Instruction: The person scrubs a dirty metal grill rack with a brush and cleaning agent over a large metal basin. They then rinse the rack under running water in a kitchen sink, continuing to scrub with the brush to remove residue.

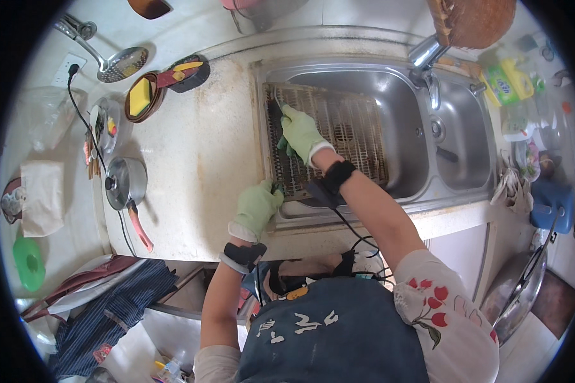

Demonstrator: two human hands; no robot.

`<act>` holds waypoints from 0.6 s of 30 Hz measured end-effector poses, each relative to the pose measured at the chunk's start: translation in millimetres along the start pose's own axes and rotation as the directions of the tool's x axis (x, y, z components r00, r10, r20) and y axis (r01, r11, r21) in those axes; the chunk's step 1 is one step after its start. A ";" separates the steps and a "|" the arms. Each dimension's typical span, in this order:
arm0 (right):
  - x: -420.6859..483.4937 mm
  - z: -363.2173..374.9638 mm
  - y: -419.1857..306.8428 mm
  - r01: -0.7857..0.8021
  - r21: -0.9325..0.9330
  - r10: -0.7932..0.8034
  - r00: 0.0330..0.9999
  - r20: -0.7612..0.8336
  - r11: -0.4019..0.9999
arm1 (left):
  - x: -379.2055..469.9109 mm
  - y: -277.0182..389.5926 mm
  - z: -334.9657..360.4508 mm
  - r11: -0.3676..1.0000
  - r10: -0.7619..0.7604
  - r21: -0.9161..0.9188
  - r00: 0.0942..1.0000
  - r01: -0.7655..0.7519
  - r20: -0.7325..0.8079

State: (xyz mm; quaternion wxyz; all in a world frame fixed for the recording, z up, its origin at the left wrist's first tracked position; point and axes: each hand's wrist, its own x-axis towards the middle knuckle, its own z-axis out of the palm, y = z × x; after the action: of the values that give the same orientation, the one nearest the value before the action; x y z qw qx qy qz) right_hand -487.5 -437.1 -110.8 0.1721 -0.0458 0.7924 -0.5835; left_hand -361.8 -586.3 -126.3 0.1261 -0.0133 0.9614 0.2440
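Note:
A greasy slatted metal filter panel point(345, 129) lies over the large basin of a steel sink point(407, 158), its left side along the basin's rim. My left hand point(258, 208), in a pale green glove with dark green fingers, grips the panel's near left corner. My right hand point(301, 131), gloved alike, is over the panel's left part with its fingers curled down. A thin pale strip point(276, 95) shows by its fingertips; what the hand holds is hidden. Brown grime coats the slats.
A chrome tap point(431, 86) stands behind the small basin. On the left counter are a lidded saucepan point(127, 184), a yellow sponge point(140, 97) in a brown bowl and a black dish point(191, 74). Bottles point(505, 84) line the right side. A black cable point(350, 222) hangs from my right wrist.

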 end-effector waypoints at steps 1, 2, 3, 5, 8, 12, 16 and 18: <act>-0.8 -1.5 -6.0 -0.057 0.009 0.057 0.998 0.025 0.998 | 1.7 1.6 -3.3 1.000 -0.004 0.012 1.000 0.004 0.012; -2.3 -1.4 -9.0 -0.115 0.016 0.114 0.992 0.051 0.993 | 1.6 0.7 -3.7 1.000 -0.003 0.021 1.000 0.002 0.012; -14.2 9.3 13.0 -0.026 -0.028 0.025 0.999 -0.034 0.999 | 0.3 0.1 -2.2 1.000 -0.002 0.026 1.000 0.002 0.013; -49.3 26.6 50.0 0.222 -0.378 -0.295 0.944 -0.146 0.899 | 2.2 1.7 -2.5 1.000 0.000 0.027 1.000 0.000 -0.002; -40.7 26.3 55.3 0.385 -0.398 -0.479 0.862 -0.165 0.832 | -0.6 5.5 -3.6 1.000 -0.015 -0.009 1.000 0.015 0.004; -20.5 -8.9 -5.6 -0.185 0.109 0.173 0.979 0.109 0.977 | 2.0 -2.7 2.2 0.998 -0.027 -0.049 0.999 0.028 0.018; -76.8 17.0 31.3 0.022 -0.218 -0.031 0.999 -0.035 0.976 | 1.5 17.5 -17.3 0.998 -0.049 0.051 0.996 0.045 0.078; -71.5 14.5 29.8 0.035 -0.353 -0.037 0.999 0.002 0.935 | 2.1 7.4 -8.5 0.999 -0.047 0.018 0.998 0.046 0.031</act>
State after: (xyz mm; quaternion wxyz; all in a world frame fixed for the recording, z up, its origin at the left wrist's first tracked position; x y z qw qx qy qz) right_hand -412.0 -421.4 -127.0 0.1486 -0.0890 0.8837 -0.4348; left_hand -366.5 -583.7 -116.1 0.1471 -0.0308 0.9609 0.2327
